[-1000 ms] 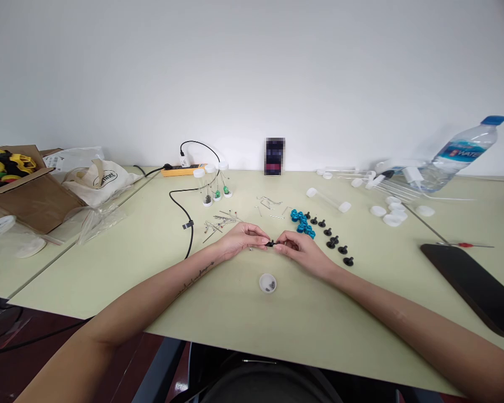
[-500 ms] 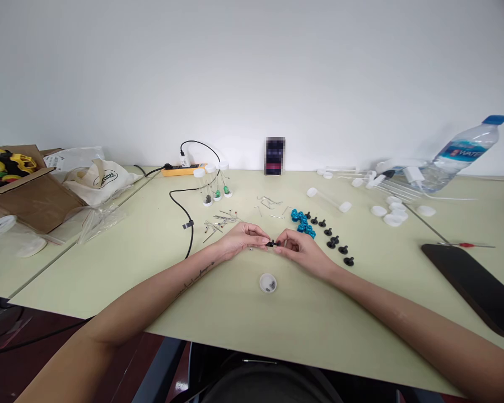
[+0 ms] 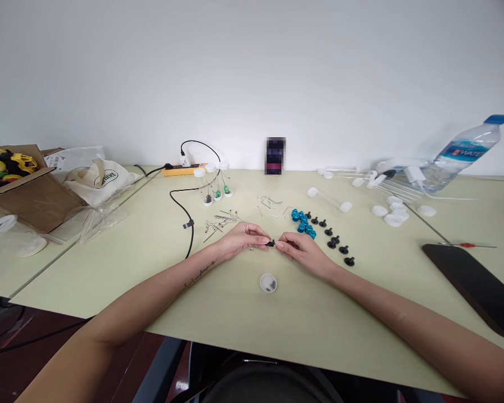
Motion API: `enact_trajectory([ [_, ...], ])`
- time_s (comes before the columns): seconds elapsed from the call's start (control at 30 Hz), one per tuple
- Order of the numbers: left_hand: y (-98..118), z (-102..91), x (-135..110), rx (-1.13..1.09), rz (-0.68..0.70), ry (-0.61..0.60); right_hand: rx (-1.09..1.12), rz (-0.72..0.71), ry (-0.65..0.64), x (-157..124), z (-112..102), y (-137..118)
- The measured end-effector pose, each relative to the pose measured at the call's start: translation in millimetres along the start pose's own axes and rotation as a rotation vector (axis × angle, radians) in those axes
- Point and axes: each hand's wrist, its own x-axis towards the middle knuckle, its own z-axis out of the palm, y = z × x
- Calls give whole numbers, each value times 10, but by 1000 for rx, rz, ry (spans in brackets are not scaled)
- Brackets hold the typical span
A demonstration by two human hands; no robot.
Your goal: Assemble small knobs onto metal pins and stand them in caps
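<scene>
A small black part (image 3: 271, 243), its kind too small to make out, is pinched between the fingertips of my left hand (image 3: 243, 239). Just right of it is my right hand (image 3: 304, 252), thumb and fingers closed together; whatever they may hold is hidden. Below both hands sits a small round white cap (image 3: 268, 283) with a few tiny dark pieces in it. Beyond my right hand lie blue knobbed parts (image 3: 302, 223) and a line of black disc-based pieces (image 3: 329, 232). Thin metal pins (image 3: 219, 217) are scattered past my left hand.
Three clear tubes (image 3: 210, 193) stand at the back left, near a yellow power strip (image 3: 180, 169). Bent metal rods (image 3: 271, 204) lie mid-table. On the right are white caps (image 3: 392, 219), a tilted water bottle (image 3: 462, 154) and a black slab (image 3: 474, 291). A cardboard box (image 3: 46, 204) is at left.
My right hand's fingertips have drawn slightly right, away from the black part, leaving a small gap. My left hand stays in place with the part in its fingers.
</scene>
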Motion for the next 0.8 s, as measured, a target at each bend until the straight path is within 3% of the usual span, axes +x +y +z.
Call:
enact_trajectory([
  [0.8,15,8,-3,-7,7,0,83,7,18,-15,15,-7],
])
